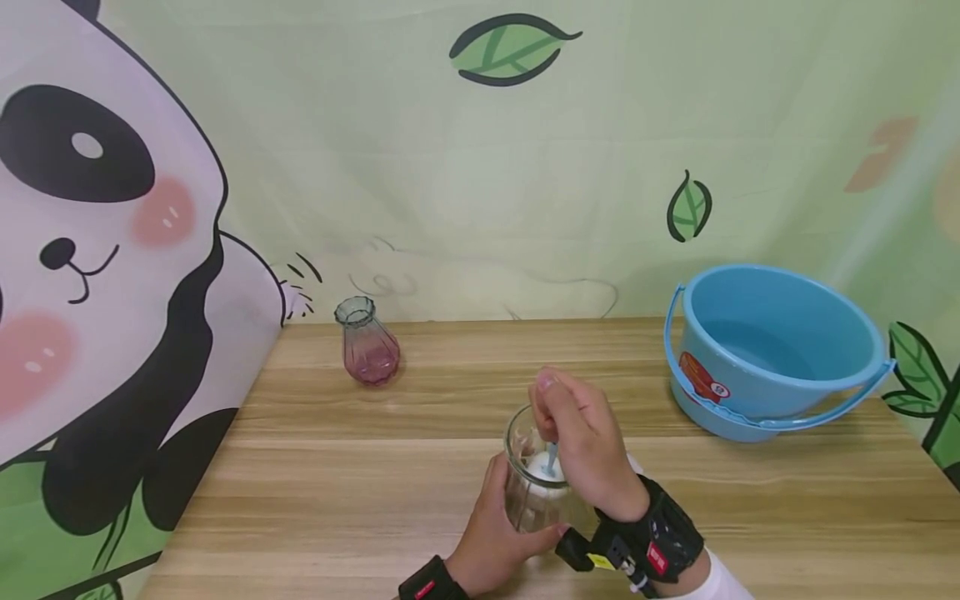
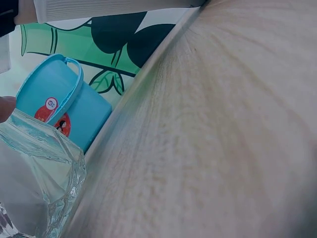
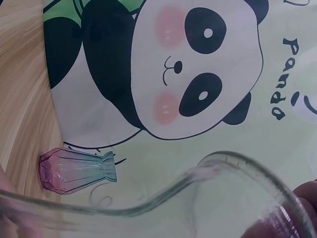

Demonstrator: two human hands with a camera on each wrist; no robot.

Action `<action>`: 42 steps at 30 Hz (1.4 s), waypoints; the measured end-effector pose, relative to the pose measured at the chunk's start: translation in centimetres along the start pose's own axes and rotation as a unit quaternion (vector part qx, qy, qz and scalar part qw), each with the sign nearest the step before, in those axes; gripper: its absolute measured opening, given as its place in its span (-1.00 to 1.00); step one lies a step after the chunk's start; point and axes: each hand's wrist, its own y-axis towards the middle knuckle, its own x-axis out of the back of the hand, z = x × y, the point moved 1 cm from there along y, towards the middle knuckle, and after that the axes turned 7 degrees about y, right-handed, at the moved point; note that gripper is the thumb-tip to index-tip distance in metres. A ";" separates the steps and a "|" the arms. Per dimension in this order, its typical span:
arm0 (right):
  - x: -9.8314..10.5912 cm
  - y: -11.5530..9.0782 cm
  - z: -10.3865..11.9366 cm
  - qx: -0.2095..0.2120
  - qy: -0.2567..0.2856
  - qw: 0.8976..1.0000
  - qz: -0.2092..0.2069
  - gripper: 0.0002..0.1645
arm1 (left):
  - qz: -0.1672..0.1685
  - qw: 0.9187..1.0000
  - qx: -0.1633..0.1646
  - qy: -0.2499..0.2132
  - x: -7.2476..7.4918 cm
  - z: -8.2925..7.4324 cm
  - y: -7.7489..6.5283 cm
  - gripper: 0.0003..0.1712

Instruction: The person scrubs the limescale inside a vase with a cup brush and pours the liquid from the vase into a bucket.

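Note:
A clear glass vase (image 1: 525,500) stands near the front of the table, tilted a little if at all; I cannot tell. My left hand (image 1: 495,537) grips its lower side, thumb in front and fingers round the left. Over the mouth, my right hand (image 1: 581,442) is curled round a thin bluish-grey handle (image 1: 552,457). The handle runs down to a white rounded head (image 1: 545,468) inside the vase; its exact kind is unclear. In the right wrist view the vase's curved glass rim (image 3: 237,158) fills the foreground, with fingers (image 3: 306,196) at the right edge.
A pink-to-grey ribbed glass vase (image 1: 371,354) stands at the back left of the wooden table (image 1: 315,500). A light blue bucket (image 1: 720,367) with its handle lowered is at the back right. Behind hangs a cloth (image 1: 360,125) printed with a panda and leaves.

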 end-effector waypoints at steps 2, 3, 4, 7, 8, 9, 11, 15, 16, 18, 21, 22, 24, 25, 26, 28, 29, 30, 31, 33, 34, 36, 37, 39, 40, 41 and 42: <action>0.0 0.0 0.0 0.001 0.003 1.000 0.003 -0.51 | 0.000 1.000 -0.002 -0.002 0.0 0.0 0.0 0.01; 0.0 0.0 0.0 0.001 0.004 1.000 0.005 -0.51 | -0.001 1.000 -0.005 0.000 0.0 0.0 0.0 0.01; 0.0 0.0 0.0 0.001 0.007 1.000 0.007 -0.51 | -0.002 1.000 -0.010 0.003 0.0 -0.1 0.0 0.01; 0.0 0.1 0.1 -0.002 0.018 1.000 0.020 -0.50 | -0.006 1.000 -0.021 0.009 0.2 -0.7 -0.1 0.01; 0.0 0.1 0.1 -0.004 0.022 0.999 0.025 -0.50 | -0.007 1.000 -0.023 0.009 0.3 -1.0 -0.1 0.00; 0.0 0.1 0.1 -0.006 0.026 0.999 0.030 -0.49 | -0.007 1.000 -0.027 0.009 0.4 -1.5 -0.1 0.00; 0.1 0.1 0.1 -0.012 0.035 0.998 0.040 -0.49 | -0.006 1.000 -0.026 0.004 0.7 -2.4 -0.2 -0.01; 0.2 0.2 0.2 -0.022 0.057 0.996 0.057 -0.48 | 0.000 1.000 -0.019 -0.003 1.1 -4.0 -0.4 -0.02; 0.2 0.2 0.2 -0.025 0.064 0.996 0.062 -0.48 | 0.002 1.000 -0.016 -0.004 1.2 -4.2 -0.4 -0.02; 0.3 0.2 0.3 -0.031 0.078 0.994 0.069 -0.49 | 0.003 1.000 -0.011 -0.007 1.2 -4.4 -0.5 -0.01; 0.4 0.3 0.2 -0.037 0.094 0.992 0.078 -0.49 | 0.002 1.000 -0.011 -0.006 1.2 -4.4 -0.5 -0.02; 0.5 0.3 0.2 -0.038 0.099 0.991 0.080 -0.49 | 0.001 1.000 -0.010 -0.006 1.2 -4.4 -0.5 -0.02; 0.5 0.3 0.1 -0.038 0.112 0.990 0.080 -0.49 | 0.000 1.000 -0.008 -0.006 1.1 -4.3 -0.5 -0.02; 0.6 0.4 0.1 -0.039 0.118 0.989 0.079 -0.49 | -0.001 1.000 -0.007 -0.006 1.1 -4.2 -0.4 -0.01; 0.6 0.4 0.1 -0.038 0.125 0.988 0.078 -0.49 | -0.001 1.000 -0.007 -0.004 1.1 -4.2 -0.4 -0.01; 0.6 0.4 0.0 -0.037 0.139 0.987 0.074 -0.49 | -0.001 1.000 -0.004 -0.004 1.1 -4.2 -0.4 0.00; 0.6 0.4 -0.1 -0.035 0.147 0.986 0.073 -0.50 | -0.001 1.000 0.000 -0.004 0.9 -3.6 -0.4 0.01; 0.6 0.4 -0.1 -0.034 0.155 0.985 0.071 -0.50 | -0.001 1.000 0.002 -0.001 0.8 -3.1 -0.3 0.02; 0.6 0.4 0.0 -0.032 0.164 0.984 0.068 -0.51 | -0.002 1.000 0.005 0.000 0.7 -2.6 -0.3 0.03; 0.6 0.4 0.0 -0.025 0.180 0.981 0.061 -0.52 | -0.002 1.000 0.008 0.003 0.4 -1.6 -0.1 0.05; 0.6 0.5 0.0 -0.022 0.189 0.980 0.057 -0.53 | -0.003 1.000 0.010 0.005 0.2 -1.1 -0.1 0.06; 0.6 0.5 0.0 -0.015 0.202 0.978 0.047 -0.54 | -0.005 1.000 0.010 0.005 0.0 -0.5 0.0 0.07; 0.6 0.5 -0.1 -0.013 0.206 0.978 0.042 -0.54 | -0.005 1.000 0.009 0.005 0.0 -0.5 0.0 0.08; 0.6 0.5 -0.1 -0.009 0.213 0.977 0.032 -0.54 | -0.006 1.000 0.009 0.002 0.0 -0.5 0.0 0.08; 0.6 0.5 -0.1 -0.008 0.215 0.976 0.027 -0.53 | -0.006 1.000 0.010 0.001 0.0 -0.5 0.0 0.08; 0.6 0.5 -0.1 -0.008 0.215 0.976 0.023 -0.53 | -0.006 1.000 0.010 -0.002 0.0 -0.5 0.0 0.08; 0.7 0.5 -0.1 -0.008 0.216 0.976 0.018 -0.53 | -0.005 1.000 0.012 -0.003 0.0 -0.4 0.0 0.08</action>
